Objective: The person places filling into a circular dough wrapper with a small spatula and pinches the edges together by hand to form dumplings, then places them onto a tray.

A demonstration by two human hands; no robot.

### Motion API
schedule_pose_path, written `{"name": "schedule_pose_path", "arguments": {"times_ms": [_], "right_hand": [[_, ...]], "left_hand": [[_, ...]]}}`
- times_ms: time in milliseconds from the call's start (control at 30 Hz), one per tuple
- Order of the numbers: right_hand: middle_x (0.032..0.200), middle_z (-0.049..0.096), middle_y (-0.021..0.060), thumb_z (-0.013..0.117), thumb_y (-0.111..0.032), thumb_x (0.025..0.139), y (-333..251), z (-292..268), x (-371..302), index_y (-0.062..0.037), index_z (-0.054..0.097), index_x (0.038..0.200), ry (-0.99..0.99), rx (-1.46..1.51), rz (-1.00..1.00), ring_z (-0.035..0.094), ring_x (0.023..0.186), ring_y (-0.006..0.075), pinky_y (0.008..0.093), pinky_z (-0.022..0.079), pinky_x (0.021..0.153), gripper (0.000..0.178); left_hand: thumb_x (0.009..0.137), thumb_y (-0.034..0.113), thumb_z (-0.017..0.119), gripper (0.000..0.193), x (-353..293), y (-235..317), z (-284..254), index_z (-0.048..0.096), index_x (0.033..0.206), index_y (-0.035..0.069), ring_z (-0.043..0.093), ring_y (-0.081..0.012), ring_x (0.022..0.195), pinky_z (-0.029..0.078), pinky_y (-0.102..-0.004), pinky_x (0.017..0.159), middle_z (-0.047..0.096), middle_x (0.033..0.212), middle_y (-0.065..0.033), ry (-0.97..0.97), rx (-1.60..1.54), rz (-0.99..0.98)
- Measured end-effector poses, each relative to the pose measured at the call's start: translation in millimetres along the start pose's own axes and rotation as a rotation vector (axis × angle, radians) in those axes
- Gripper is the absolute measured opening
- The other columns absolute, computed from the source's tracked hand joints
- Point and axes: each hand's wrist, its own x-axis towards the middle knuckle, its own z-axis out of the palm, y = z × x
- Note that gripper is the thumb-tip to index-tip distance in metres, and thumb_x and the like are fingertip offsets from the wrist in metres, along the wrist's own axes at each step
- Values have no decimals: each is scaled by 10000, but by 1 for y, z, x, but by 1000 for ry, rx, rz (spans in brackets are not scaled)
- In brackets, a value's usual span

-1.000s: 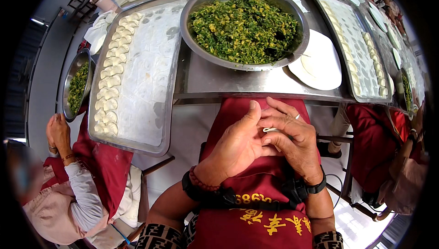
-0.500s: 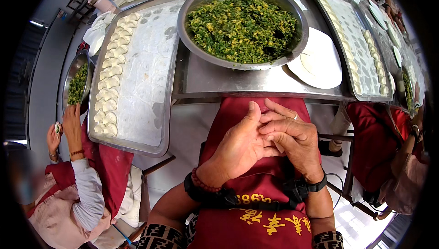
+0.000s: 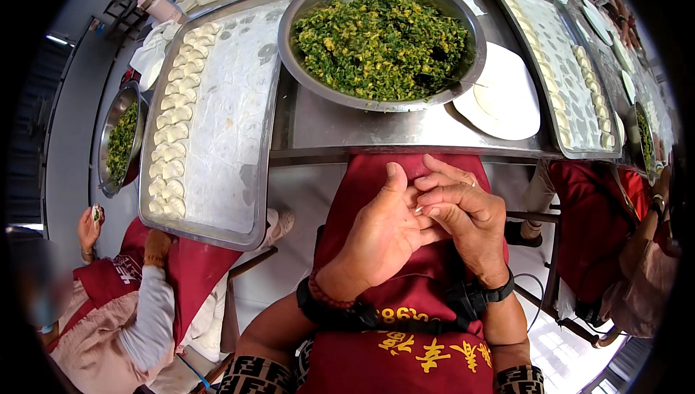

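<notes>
Over the lap of a dark red apron (image 3: 427, 292), my left hand (image 3: 376, 235) is held palm up with its fingers stretched out. My right hand (image 3: 474, 224) rests against the left fingers, its thumb and forefinger pinched together. A tiny white speck (image 3: 419, 209) shows at that pinch; what it is I cannot make out. Ahead stands a big steel bowl (image 3: 376, 106) of chopped green and yellow filling (image 3: 376, 46). Right of it, a white plate (image 3: 517, 108) carries what looks like a thin round dough wrapper (image 3: 486, 101).
A metal tray (image 3: 239, 115) on the left bears a row of folded dumplings (image 3: 172, 114); another tray (image 3: 568, 68) with dumplings lies right. At left a co-worker's hand (image 3: 88, 231) holds a filled dumpling beside a smaller bowl (image 3: 130, 166). Another person (image 3: 644, 249) sits at right.
My right thumb and forefinger have shifted slightly at the left fingers, and a white speck now shows there. The left co-worker's one hand has dropped from the small bowl toward the lap.
</notes>
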Motion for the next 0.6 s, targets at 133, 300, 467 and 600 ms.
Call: {"name": "schedule_pose_path", "arguments": {"times_ms": [133, 300, 467, 600], "right_hand": [[1099, 725, 90, 718, -69, 823, 0, 0, 1, -52, 762, 978, 25, -1, -36, 526, 1299, 304, 406, 387, 1067, 161], [1129, 714, 100, 722, -77, 821, -4, 4, 1, -47, 757, 939, 79, 54, 0, 526, 1298, 308, 415, 387, 1062, 127], [1131, 713, 108, 726, -90, 814, 4, -2, -1, -50, 757, 954, 76, 67, -39, 519, 1305, 317, 425, 381, 1066, 149], [1123, 717, 100, 729, -79, 811, 4, -5, 1, -54, 756, 966, 24, -52, -73, 527, 1299, 321, 427, 380, 1062, 159]], "left_hand": [[1006, 613, 272, 755, -2, 1, 6, 403, 1380, -29, 485, -283, 1279, 337, -500, 1125, 488, 1379, -176, 11, 10, 28], [1016, 588, 278, 729, -1, -1, 7, 422, 1358, -40, 482, -267, 1277, 341, -483, 1128, 492, 1367, -165, 39, -28, 89], [1040, 519, 309, 630, -2, -4, 8, 448, 1335, -20, 495, -248, 1251, 347, -492, 1123, 521, 1317, -131, 52, 54, 103], [1053, 463, 331, 549, -4, -1, 10, 478, 1307, -2, 517, -236, 1221, 350, -501, 1118, 564, 1257, -106, 22, 97, 78]]}}
